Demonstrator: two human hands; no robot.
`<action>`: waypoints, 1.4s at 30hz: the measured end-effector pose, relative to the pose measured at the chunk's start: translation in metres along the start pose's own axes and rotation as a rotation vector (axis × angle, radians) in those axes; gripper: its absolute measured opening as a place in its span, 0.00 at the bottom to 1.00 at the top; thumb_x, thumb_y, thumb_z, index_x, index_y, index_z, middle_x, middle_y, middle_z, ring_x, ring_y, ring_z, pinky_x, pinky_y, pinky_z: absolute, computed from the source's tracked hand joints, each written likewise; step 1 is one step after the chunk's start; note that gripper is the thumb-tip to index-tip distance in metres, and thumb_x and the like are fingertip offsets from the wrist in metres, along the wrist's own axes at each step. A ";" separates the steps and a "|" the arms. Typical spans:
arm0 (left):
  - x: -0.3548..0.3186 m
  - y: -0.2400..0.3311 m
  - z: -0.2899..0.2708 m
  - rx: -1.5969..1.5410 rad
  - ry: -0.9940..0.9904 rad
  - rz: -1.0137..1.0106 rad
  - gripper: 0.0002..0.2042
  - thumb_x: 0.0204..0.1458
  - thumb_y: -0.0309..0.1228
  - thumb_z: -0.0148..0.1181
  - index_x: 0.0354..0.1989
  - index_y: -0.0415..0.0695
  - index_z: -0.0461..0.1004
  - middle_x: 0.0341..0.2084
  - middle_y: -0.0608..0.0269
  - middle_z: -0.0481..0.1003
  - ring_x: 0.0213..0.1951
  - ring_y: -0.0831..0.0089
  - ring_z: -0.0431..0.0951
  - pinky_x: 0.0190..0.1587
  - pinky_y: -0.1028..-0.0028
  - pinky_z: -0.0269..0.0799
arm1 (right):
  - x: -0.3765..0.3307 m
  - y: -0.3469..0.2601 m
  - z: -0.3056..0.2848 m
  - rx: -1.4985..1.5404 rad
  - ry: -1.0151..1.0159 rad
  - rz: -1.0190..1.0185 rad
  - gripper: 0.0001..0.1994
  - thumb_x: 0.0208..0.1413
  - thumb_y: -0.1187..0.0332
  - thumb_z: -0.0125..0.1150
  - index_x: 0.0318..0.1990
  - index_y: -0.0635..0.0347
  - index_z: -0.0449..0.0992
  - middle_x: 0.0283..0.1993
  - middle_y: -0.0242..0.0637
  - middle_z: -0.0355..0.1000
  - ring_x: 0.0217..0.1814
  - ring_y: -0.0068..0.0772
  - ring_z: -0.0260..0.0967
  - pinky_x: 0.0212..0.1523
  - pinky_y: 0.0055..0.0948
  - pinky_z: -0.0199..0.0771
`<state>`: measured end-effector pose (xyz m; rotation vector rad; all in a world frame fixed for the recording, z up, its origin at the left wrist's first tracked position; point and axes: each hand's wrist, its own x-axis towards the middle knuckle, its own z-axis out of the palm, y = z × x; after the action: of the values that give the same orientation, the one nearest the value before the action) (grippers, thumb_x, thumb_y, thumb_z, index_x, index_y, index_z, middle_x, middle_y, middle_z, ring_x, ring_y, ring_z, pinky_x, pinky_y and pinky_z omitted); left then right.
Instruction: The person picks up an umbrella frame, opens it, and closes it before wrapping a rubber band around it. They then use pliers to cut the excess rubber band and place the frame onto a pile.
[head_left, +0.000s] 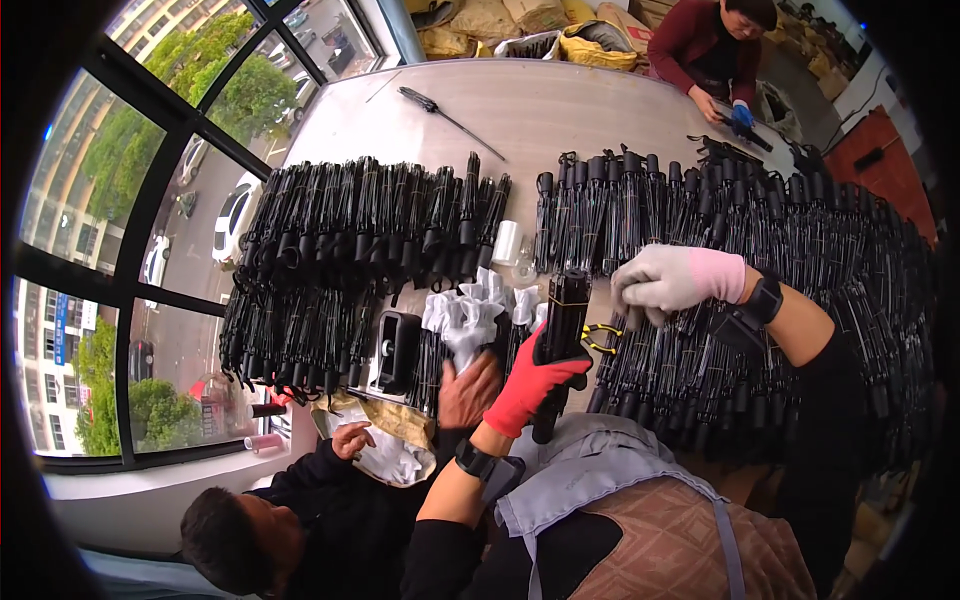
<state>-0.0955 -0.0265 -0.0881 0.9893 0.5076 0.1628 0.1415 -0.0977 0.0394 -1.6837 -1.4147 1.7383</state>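
Your left hand [530, 385] grips one black umbrella frame [562, 325]; your right hand [665, 280] rests loosely closed on the stacked frames [760, 300], many seemingly left unhandled

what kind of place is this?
Likely a small assembly workshop for folding umbrellas: rows of black umbrella frames cover the long table, sacks are piled behind it, and the left hand holds one frame.
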 end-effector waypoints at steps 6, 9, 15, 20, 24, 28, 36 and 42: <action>0.003 0.005 0.005 0.065 -0.019 0.000 0.19 0.44 0.23 0.67 0.46 0.39 0.70 0.28 0.65 0.74 0.30 0.76 0.76 0.30 0.76 0.72 | 0.011 -0.002 -0.013 -0.647 0.287 0.018 0.18 0.54 0.59 0.61 0.42 0.67 0.76 0.32 0.48 0.77 0.26 0.40 0.75 0.34 0.30 0.75; 0.002 0.004 -0.001 0.028 -0.021 -0.040 0.21 0.43 0.22 0.67 0.47 0.39 0.69 0.29 0.65 0.74 0.31 0.76 0.76 0.31 0.76 0.73 | 0.023 0.000 -0.008 -0.740 0.321 -0.018 0.22 0.52 0.54 0.64 0.43 0.67 0.75 0.32 0.48 0.77 0.28 0.39 0.75 0.35 0.32 0.75; 0.016 -0.027 -0.014 -0.032 0.097 0.202 0.28 0.43 0.19 0.67 0.55 0.41 0.65 0.29 0.65 0.74 0.28 0.76 0.76 0.30 0.75 0.74 | 0.060 0.074 0.070 -0.177 0.080 0.031 0.27 0.54 0.49 0.63 0.50 0.65 0.71 0.40 0.45 0.75 0.37 0.30 0.75 0.40 0.30 0.75; 0.011 -0.006 -0.028 -0.110 0.033 0.012 0.29 0.45 0.19 0.66 0.58 0.42 0.63 0.29 0.65 0.73 0.27 0.75 0.76 0.29 0.75 0.75 | 0.057 0.075 0.049 0.536 0.593 -0.298 0.21 0.59 0.57 0.60 0.53 0.63 0.70 0.45 0.37 0.72 0.40 0.17 0.70 0.44 0.19 0.71; 0.008 -0.003 -0.023 -0.053 0.044 0.011 0.29 0.45 0.19 0.65 0.58 0.42 0.63 0.29 0.65 0.73 0.27 0.76 0.76 0.29 0.76 0.75 | 0.084 0.042 0.059 0.403 0.610 -0.413 0.21 0.60 0.57 0.60 0.52 0.64 0.71 0.41 0.29 0.71 0.42 0.17 0.67 0.45 0.20 0.70; 0.012 -0.001 -0.024 -0.075 0.032 -0.022 0.28 0.46 0.19 0.64 0.58 0.43 0.63 0.28 0.66 0.73 0.26 0.76 0.76 0.29 0.76 0.74 | 0.108 0.053 0.060 0.631 0.695 -0.414 0.19 0.59 0.60 0.61 0.50 0.66 0.72 0.41 0.27 0.71 0.42 0.14 0.67 0.47 0.18 0.68; 0.023 -0.013 -0.034 -0.148 0.091 -0.093 0.26 0.46 0.19 0.64 0.56 0.43 0.65 0.28 0.67 0.72 0.26 0.76 0.76 0.28 0.75 0.74 | 0.139 0.081 0.051 0.565 0.667 -0.383 0.20 0.59 0.56 0.61 0.49 0.65 0.73 0.40 0.26 0.71 0.40 0.14 0.66 0.45 0.18 0.68; 0.043 -0.037 -0.064 -0.194 0.158 -0.146 0.23 0.47 0.19 0.63 0.54 0.42 0.67 0.30 0.67 0.74 0.25 0.77 0.76 0.28 0.77 0.73 | 0.177 0.140 0.053 0.821 0.436 -0.396 0.30 0.55 0.44 0.60 0.52 0.63 0.70 0.48 0.32 0.69 0.49 0.20 0.65 0.51 0.24 0.67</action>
<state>-0.0927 0.0171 -0.1619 0.7502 0.6939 0.1567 0.1044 -0.0412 -0.1823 -1.1246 -0.6303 1.3333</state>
